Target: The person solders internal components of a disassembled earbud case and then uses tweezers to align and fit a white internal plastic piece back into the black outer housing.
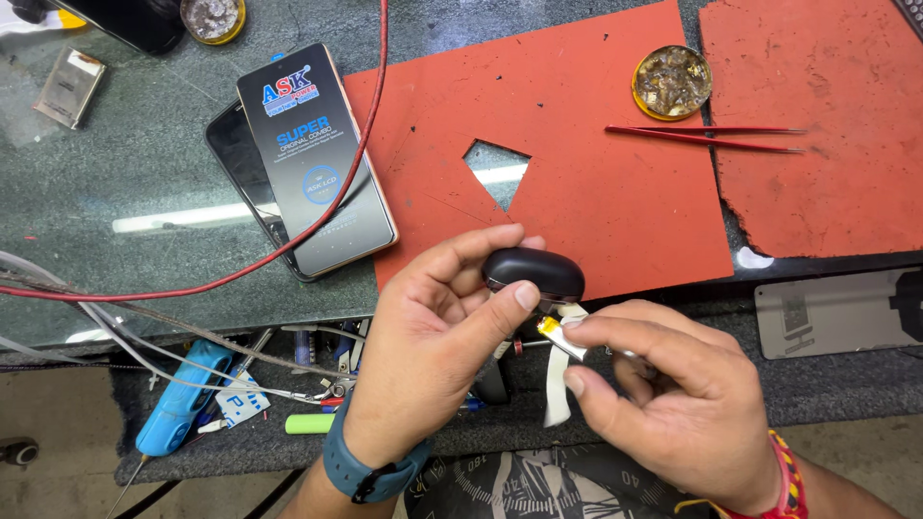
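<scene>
Hands meet just above the near edge of the table (144,192). A small black oval case (535,270) is gripped in the left hand (433,336), the thumb pressed on its near side and the fingers curled over the top. A small yellow-wrapped part (552,329), hanging from the case's underside, is pinched by the right hand (673,384) between thumb and forefinger; a white strip (558,384) dangles beneath it.

The case is judged light, rigid and smooth, so it could slip; a hold across its broad sides seems safest. The yellow part looks delicate and is probably best taken by its edges, without pulling on its attachment.

Behind the hands an orange mat (615,192) with a cut-out hole is spread on the table, with red tweezers (707,137) and a round yellow-rimmed tin (671,83) on it. Two stacked phones (308,163) lie to the left, crossed by a red cable (288,252). A blue tool (178,399) and a green cylinder (310,423) lie on the lower shelf, well apart from the work.
</scene>
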